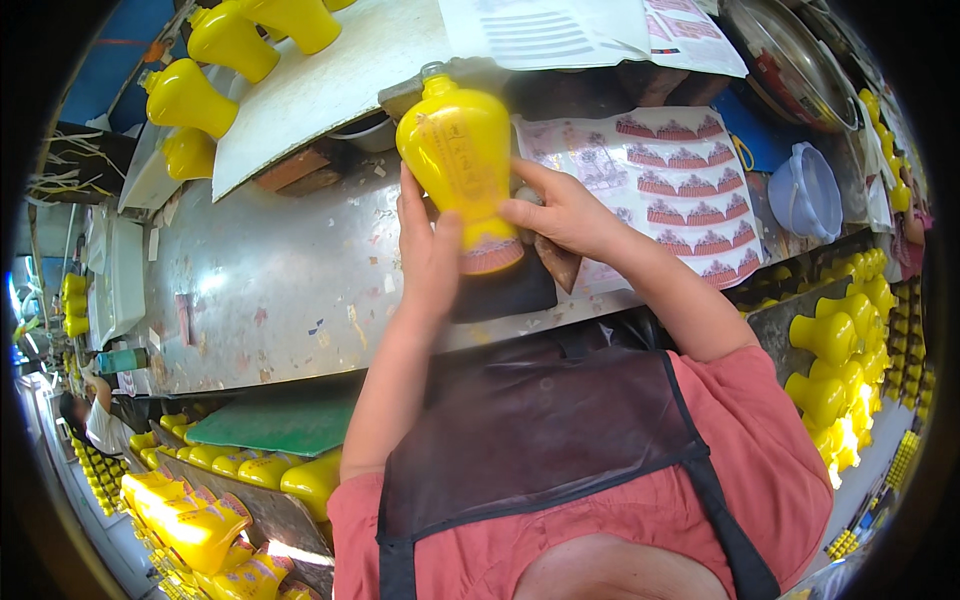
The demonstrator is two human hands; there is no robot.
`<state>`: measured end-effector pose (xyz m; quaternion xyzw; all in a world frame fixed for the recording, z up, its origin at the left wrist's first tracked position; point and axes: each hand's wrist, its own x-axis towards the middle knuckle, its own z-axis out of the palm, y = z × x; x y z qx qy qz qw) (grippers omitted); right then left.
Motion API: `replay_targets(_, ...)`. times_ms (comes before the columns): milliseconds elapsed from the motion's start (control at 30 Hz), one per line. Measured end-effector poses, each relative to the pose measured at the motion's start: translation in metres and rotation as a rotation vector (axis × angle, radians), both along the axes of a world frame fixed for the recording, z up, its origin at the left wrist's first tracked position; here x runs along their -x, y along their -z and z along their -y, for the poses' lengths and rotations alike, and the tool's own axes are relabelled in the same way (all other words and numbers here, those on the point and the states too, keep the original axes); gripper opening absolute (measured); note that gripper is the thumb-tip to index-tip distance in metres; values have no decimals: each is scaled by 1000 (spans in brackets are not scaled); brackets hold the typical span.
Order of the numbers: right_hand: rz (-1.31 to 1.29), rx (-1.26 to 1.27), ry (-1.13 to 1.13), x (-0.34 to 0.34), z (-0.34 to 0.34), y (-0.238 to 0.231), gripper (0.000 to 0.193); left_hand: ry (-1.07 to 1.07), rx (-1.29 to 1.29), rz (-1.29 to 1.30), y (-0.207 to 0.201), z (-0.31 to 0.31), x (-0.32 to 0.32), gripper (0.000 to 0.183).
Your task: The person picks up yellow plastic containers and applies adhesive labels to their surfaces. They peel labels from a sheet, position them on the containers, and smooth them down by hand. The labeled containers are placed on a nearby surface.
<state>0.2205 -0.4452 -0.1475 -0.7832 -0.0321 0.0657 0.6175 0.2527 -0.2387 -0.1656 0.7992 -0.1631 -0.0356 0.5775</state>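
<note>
A glossy yellow bottle [455,140] with a narrow neck and wide shoulders is between my two hands, over the near side of the metal table. Faint reddish print runs down its face, and a pink patterned band [490,254] circles its base. My left hand [430,250] is closed along the bottle's left side, thumb on its lower front; it is slightly blurred. From the right, my right hand [565,208] grips the bottle's waist with thumb and fingers. Beneath the base lies a dark pad [505,295]. Right of the bottle rests a sheet of pink decals [690,190].
Several yellow bottles [190,97] stand on a white board [300,110] at far left. A lavender bucket [805,190] and a metal basin [790,60] are at right. More bottles crowd racks at lower left [195,520] and right [835,330]. Another person [105,425] is at far left.
</note>
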Motion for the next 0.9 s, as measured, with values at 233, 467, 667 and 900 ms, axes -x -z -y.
replay_targets(233,-372,-182,-80,2,13,-20,59,134,392,-89,1,-1,3,74)
replay_targets(467,24,-61,-41,-7,-2,5,55,48,-66,144,9,-3,1,63)
replay_targets(667,35,2,-47,-2,2,5,57,49,33,79,12,-1,-2,71)
replay_targets(900,-72,-144,-36,-4,2,-7,56,-84,130,5,-5,9,7,85)
